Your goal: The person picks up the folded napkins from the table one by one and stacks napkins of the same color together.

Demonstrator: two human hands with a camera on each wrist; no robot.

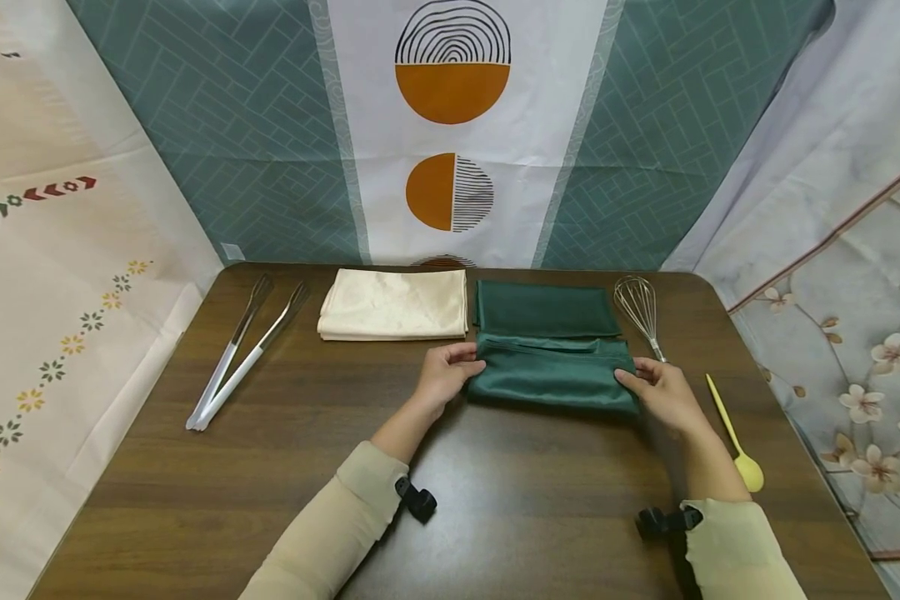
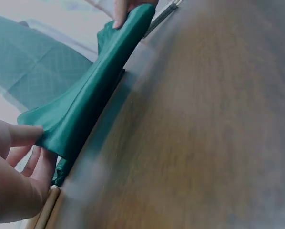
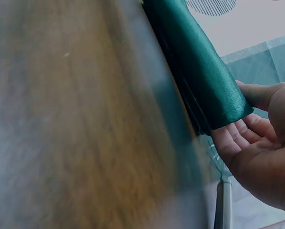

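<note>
A folded dark green satiny cloth (image 1: 551,375) is held between both hands, its front part raised off the table. At its left end my left hand (image 1: 447,379) pinches the edge between thumb and fingers; the left wrist view shows this hand (image 2: 21,167) close up. My right hand (image 1: 663,392) grips the right end, thumb above and fingers beneath, as the right wrist view of the hand (image 3: 264,136) shows. Behind lies a flat green folded section (image 1: 547,308); whether it belongs to the same cloth I cannot tell.
A folded cream cloth (image 1: 393,304) lies left of the green one. Metal tongs (image 1: 243,358) rest at the table's left. A wire whisk (image 1: 637,304) and a yellow spoon (image 1: 735,437) lie on the right. Hanging fabric surrounds the brown wooden table (image 1: 330,467).
</note>
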